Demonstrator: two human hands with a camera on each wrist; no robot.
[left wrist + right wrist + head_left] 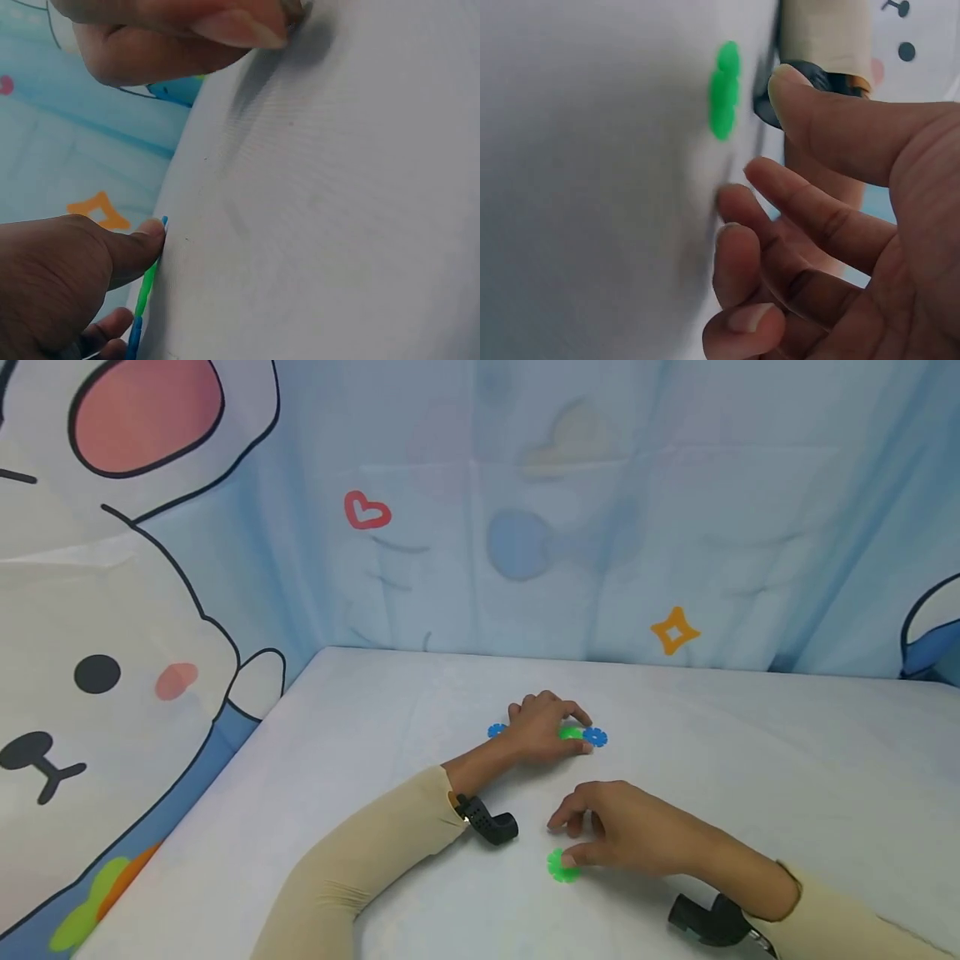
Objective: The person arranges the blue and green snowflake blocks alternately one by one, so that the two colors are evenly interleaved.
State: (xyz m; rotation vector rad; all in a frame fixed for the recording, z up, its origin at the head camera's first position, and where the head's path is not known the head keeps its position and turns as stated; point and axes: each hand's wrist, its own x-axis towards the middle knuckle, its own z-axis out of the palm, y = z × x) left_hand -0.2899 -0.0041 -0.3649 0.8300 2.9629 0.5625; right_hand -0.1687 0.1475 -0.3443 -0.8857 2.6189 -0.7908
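Observation:
A row of joined blue and green plastic snowflake discs [572, 733] lies on the white table, its middle hidden under my left hand [538, 731]. Thumb and index finger of that hand hold the row near its right end, one on either side of the blue end disc [597, 737]. Another blue disc [496, 730] shows left of the hand. Nearer to me, a single green snowflake disc [561, 867] lies on the cloth. My right hand [633, 828] hovers just over it, fingers loosely bent; in the right wrist view a gap separates thumb and green disc [724, 91].
The white-covered table [750, 760] meets a blue printed curtain [450, 568] at its back edge. A printed white bear [112, 610] covers the cloth on the left. Black wrist cameras [491, 822] are strapped on both forearms.

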